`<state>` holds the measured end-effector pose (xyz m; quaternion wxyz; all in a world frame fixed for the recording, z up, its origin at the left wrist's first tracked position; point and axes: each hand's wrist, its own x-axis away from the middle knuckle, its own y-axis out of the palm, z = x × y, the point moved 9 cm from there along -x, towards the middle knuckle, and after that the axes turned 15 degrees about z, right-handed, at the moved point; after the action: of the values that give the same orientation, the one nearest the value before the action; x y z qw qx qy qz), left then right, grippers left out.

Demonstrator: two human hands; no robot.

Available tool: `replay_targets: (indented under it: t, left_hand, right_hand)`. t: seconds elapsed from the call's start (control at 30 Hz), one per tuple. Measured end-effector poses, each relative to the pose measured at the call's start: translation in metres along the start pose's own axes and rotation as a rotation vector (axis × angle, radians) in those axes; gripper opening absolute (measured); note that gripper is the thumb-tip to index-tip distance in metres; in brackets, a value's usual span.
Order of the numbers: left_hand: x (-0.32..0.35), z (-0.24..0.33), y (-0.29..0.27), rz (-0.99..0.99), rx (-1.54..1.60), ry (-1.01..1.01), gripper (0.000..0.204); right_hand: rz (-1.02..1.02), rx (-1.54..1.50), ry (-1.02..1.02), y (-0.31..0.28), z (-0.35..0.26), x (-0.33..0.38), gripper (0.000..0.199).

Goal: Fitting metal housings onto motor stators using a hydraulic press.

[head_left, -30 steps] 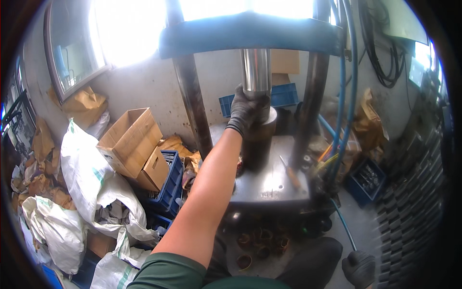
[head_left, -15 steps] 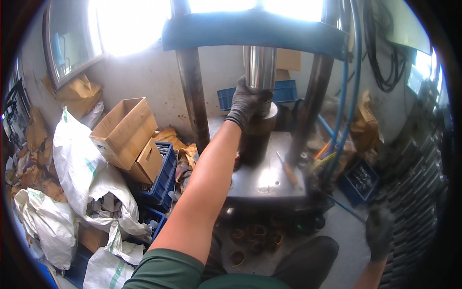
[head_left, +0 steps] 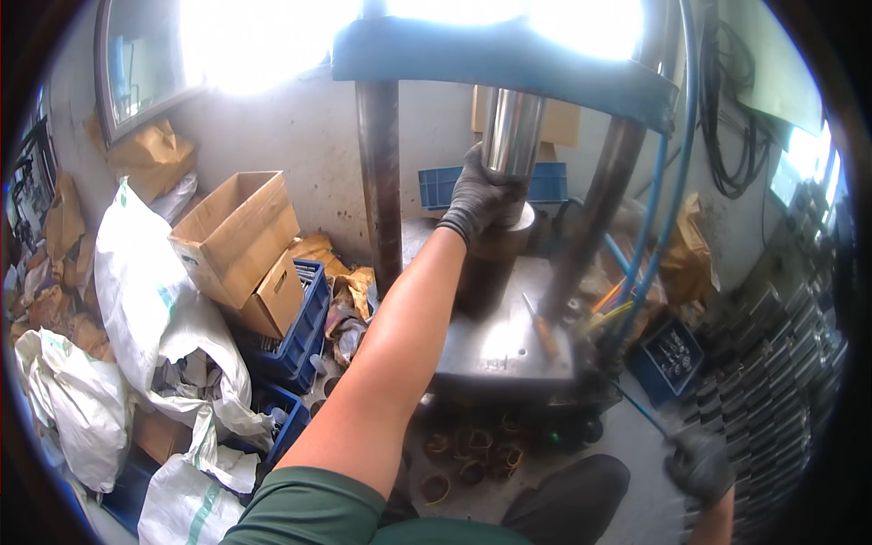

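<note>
My left hand [head_left: 484,193], in a dark glove, reaches up under the shiny steel ram [head_left: 514,134] of a press. Its fingers are curled around something just below the ram's end, and the hand itself hides what that is. Under it, a thick dark cylinder [head_left: 488,272] with a pale top stands on the metal press plate [head_left: 495,363]. At the lower right my right hand [head_left: 699,468], also gloved, is closed on the end of a thin teal lever rod [head_left: 641,406], which runs to the press. A screwdriver-like tool [head_left: 543,332] with an orange handle lies on the plate.
Round the plate stand press columns [head_left: 380,182] under a blue crossbeam [head_left: 500,56]. Cardboard boxes [head_left: 234,238], blue crates [head_left: 304,318] and white sacks [head_left: 145,300] crowd the left. Several rings [head_left: 472,445] lie below. Stacked metal parts [head_left: 772,372] and a blue bin [head_left: 670,359] are at right.
The whole view has shifted a little. My right hand has moved slightly down and left with the lever rod's end. My left hand stays beneath the ram.
</note>
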<state>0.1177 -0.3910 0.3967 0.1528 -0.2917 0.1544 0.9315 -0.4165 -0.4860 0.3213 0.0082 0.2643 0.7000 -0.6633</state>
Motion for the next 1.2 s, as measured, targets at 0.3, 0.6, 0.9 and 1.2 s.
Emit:
replay_targets:
  t: [0.3,0.6,0.9,1.2]
  left_hand:
    - [-0.001,-0.004,-0.013,0.111,-0.104,0.039,0.087]
    - [0.011,0.022,-0.010,0.097,-0.122,-0.004,0.071]
    - [0.008,0.003,-0.014,0.095,0.019,-0.137,0.068]
    - [0.002,-0.013,-0.017,0.097,0.012,-0.119,0.068]
  right_hand:
    - [-0.093,0.090,0.218,0.068,0.001,0.086,0.024]
    - [0.124,0.154,0.249,0.048,-0.007,0.074,0.026]
    - [0.178,0.136,0.241,0.035,-0.019,0.063,0.026]
    - [0.159,0.133,0.277,0.038,-0.013,0.065,0.025]
